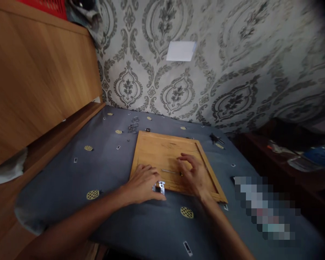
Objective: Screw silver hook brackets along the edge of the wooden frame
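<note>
A flat wooden panel (162, 151) with a raised frame lies on a grey-blue patterned cloth (97, 173). My left hand (142, 184) rests on the panel's near edge, its fingers curled beside a small metal bracket (159, 187) at that edge. My right hand (192, 173) lies on the panel with its fingers spread flat. A thin metal rod or screwdriver shaft (169, 171) lies on the wood between the two hands, touching the right hand's fingers.
Small metal fittings (132, 125) lie on the cloth behind the panel, and a dark tool (216, 140) lies at its far right corner. A wooden cabinet side (38, 79) stands at the left. A dark, cluttered table (292, 151) is at the right. Patterned wallpaper is behind.
</note>
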Tool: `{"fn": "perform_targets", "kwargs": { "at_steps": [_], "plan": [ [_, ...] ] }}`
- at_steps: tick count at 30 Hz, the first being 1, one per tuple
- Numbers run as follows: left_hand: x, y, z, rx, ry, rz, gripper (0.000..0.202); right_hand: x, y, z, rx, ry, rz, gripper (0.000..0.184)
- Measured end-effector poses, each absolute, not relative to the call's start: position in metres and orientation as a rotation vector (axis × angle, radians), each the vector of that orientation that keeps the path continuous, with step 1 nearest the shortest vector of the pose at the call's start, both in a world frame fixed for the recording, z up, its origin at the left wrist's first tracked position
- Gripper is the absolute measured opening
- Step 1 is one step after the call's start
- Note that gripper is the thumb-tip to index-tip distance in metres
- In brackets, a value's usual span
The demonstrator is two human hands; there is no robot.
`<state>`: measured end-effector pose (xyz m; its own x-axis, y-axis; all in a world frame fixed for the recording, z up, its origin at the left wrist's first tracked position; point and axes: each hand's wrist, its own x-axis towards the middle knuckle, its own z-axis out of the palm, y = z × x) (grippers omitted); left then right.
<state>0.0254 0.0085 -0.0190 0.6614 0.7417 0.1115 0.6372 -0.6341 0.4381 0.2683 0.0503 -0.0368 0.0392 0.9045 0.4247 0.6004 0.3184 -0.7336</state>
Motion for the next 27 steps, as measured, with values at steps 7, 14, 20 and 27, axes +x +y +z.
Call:
{"fn": "perform_targets", "kwargs": {
  "at_steps": [7,14,20,27],
  "plan": [
    [0.026,0.006,-0.013,2.474,1.095,0.366,0.049,0.154,0.129,-0.009,-1.153,-2.279,0.544,0.018],
    [0.026,0.009,-0.01,2.472,1.093,0.36,0.052,0.078,0.18,-0.018,-1.275,-2.593,0.364,0.036],
    [0.025,0.01,-0.013,2.463,1.083,0.352,0.054,0.077,0.182,-0.024,-1.364,-2.669,0.216,0.036],
    [0.025,0.011,-0.018,2.47,1.079,0.393,0.051,0.076,0.178,-0.025,-1.368,-2.722,0.118,0.036]
  ]
}}
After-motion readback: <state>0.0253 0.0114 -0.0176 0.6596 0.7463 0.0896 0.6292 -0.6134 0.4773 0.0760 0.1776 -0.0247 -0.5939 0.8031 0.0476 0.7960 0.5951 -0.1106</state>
